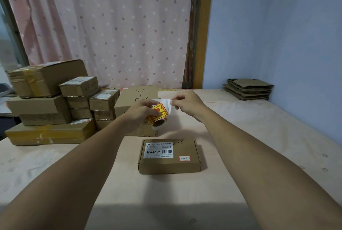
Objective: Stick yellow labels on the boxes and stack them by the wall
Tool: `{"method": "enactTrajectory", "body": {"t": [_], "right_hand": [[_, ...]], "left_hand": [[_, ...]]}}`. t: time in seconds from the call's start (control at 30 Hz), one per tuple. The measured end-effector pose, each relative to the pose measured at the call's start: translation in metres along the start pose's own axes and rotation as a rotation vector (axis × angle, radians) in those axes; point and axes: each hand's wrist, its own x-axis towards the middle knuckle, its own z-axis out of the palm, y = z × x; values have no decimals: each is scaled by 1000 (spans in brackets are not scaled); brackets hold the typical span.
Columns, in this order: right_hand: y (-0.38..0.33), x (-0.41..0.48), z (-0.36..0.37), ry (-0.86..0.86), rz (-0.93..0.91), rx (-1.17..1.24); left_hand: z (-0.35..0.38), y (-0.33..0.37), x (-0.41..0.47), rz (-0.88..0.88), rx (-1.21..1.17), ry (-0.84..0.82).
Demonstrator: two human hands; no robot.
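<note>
**Label roll held over box, backing being peeled**

Head view: left hand (139,114) grips the yellow label roll (159,116); right hand (187,104) pinches the white backing strip (169,107) taut. Unlabelled flat carton (169,155) waits below on counter (240,137), within reach.

- Pink curtain (103,26) with a pattern of small dark and white spots hangs across the far side, reaching down behind the table.
- Wooden frame post (202,29), yellowish-brown, stands upright at the curtain's right edge.
- Pale blue wall (277,35) fills the right side of the view.
- Pale table top (268,137) shows scuffs and faint ring marks near its right edge.
- Stack of flattened cardboard sheets (249,89) lies on the table's far right corner, close to the blue wall.
</note>
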Motion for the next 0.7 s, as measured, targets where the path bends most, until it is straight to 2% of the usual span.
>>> {"method": "enactTrajectory", "body": {"t": [0.2,0.5,0.6,0.7], "right_hand": [[8,-1,-14,83,81,163],[18,-7,-22,26,138,381],[23,-7,-25,75,162,383],[30,-8,-28,76,111,295]], "left_hand": [[-1,-7,0,20,-1,30],[-2,-11,3,-39,-65,208],[-2,-13,3,-77,-100,286],[2,-12,2,-92,-114,310]]}}
